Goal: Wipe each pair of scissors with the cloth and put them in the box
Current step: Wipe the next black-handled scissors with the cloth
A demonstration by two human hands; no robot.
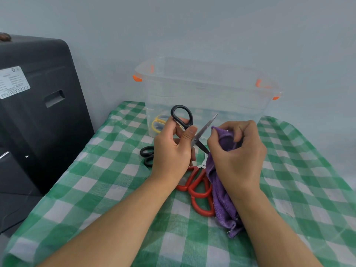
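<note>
Centrally, left hand (171, 151) grips black scissors (189, 128), blades open; right hand (238, 157) bunches purple cloth (221, 182) against lower blade. Clear box (208, 89) behind holds yellow scissors (159, 123).

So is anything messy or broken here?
Nothing looks broken or spilled. The left hand holds black scissors with the blades wide open, bare tips exposed, while the right hand wipes with the purple cloth. Red scissors lie heaped under the hands.
</note>
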